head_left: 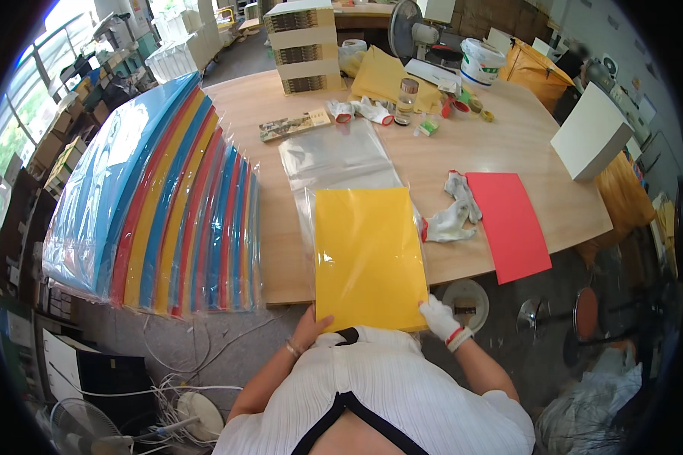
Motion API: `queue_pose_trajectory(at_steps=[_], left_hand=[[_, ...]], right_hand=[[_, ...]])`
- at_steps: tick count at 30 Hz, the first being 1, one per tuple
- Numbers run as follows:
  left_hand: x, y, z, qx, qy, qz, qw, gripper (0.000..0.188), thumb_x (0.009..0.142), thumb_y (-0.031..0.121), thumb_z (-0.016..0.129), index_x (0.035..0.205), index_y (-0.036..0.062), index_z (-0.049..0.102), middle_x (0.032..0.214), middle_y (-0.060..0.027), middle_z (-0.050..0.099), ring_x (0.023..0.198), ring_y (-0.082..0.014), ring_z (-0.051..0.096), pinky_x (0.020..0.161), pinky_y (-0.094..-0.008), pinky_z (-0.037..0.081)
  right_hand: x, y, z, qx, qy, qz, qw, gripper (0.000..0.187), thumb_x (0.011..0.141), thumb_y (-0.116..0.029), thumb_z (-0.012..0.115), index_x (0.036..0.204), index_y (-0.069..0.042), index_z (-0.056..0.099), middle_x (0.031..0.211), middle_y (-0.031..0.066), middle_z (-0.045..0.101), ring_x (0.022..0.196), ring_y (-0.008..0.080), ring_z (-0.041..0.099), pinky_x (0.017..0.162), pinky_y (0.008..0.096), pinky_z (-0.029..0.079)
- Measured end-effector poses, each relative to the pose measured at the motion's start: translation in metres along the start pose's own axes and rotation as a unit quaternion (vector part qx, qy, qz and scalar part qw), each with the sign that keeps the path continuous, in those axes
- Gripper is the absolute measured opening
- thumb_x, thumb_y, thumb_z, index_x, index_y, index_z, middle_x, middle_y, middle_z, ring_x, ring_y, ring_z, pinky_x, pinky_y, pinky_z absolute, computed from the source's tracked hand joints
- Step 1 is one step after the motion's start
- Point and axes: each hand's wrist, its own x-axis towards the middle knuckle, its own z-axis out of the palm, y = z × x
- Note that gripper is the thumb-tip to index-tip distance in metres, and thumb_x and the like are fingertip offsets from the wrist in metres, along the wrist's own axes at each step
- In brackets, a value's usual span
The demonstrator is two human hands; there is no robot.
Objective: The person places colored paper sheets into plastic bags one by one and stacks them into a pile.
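A yellow sheet (370, 254), inside a clear plastic sleeve, hangs over the table's near edge toward my body. At its lower left corner my bare left hand (309, 331) grips the edge. My right hand (440, 317), in a white glove with a red cuff band, is closed on the lower right corner. Beneath the sheet's far end lie clear plastic sleeves (337, 159). To the right a red sheet (510, 224) rests partly past the table edge. A pair of white work gloves (455, 216) lies between the red and yellow sheets.
A tall fanned stack of sleeved blue, red and yellow sheets (152, 205) covers the left of the wooden table (569, 205). Farther back are a stack of boxes (303, 49), a glass jar (406, 95), tape rolls, a white bucket (482, 62) and a white box (591, 133).
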Motion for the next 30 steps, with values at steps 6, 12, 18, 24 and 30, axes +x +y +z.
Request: queue_pose_trajectory(at_steps=[6,12,18,24,30], left_hand=[[0.01,0.029,0.008,0.148,-0.005,-0.012,0.989,0.056,0.082,0.025,0.063,0.122,-0.0051,0.038,0.112,-0.0144,0.055,0.102,-0.0186,0.053,0.089,-0.0308,0.041],[0.022,0.049,0.021,0.135,0.041,-0.003,0.99,0.044,0.082,0.026,0.062,0.11,-0.0056,0.048,0.101,-0.0132,0.059,0.09,-0.0174,0.057,0.078,-0.0297,0.046],[0.007,0.03,0.035,-0.042,0.114,-0.068,0.99,0.018,0.084,0.017,0.06,0.088,0.0001,0.055,0.073,-0.0035,0.059,0.062,-0.0093,0.055,0.053,-0.0243,0.045],[-0.022,0.017,0.033,0.014,0.099,-0.206,0.973,0.02,0.085,0.024,0.059,0.08,0.0049,0.058,0.061,-0.0019,0.057,0.048,-0.0082,0.052,0.042,-0.0221,0.04],[-0.061,-0.011,0.022,0.02,-0.003,-0.225,0.974,0.033,0.089,0.034,0.051,0.078,0.0037,0.058,0.055,0.0007,0.052,0.044,-0.0083,0.048,0.042,-0.0206,0.039]], right_hand=[[0.002,0.033,0.015,-0.115,0.062,-0.101,0.986,0.015,0.087,-0.023,0.043,0.087,-0.009,0.049,0.092,0.0166,0.049,0.067,0.0353,0.055,0.053,0.0493,0.044],[0.042,0.015,-0.023,0.129,0.044,0.118,0.984,0.035,0.084,-0.039,0.046,0.092,-0.005,0.048,0.08,0.0247,0.058,0.078,0.0429,0.055,0.068,0.0485,0.042],[0.017,0.063,0.02,0.21,-0.082,0.236,0.945,0.041,0.074,-0.038,0.059,0.097,-0.004,0.057,0.087,0.0195,0.061,0.083,0.0278,0.059,0.073,0.0342,0.045],[0.001,0.022,-0.004,0.345,-0.033,0.26,0.901,0.019,0.078,-0.019,0.057,0.081,0.0,0.06,0.066,0.0072,0.064,0.062,0.0123,0.06,0.057,0.0252,0.045],[-0.056,0.026,-0.015,0.229,0.027,0.313,0.921,0.021,0.077,-0.021,0.052,0.073,-0.002,0.061,0.061,0.0053,0.063,0.058,0.0117,0.059,0.056,0.0257,0.045]])
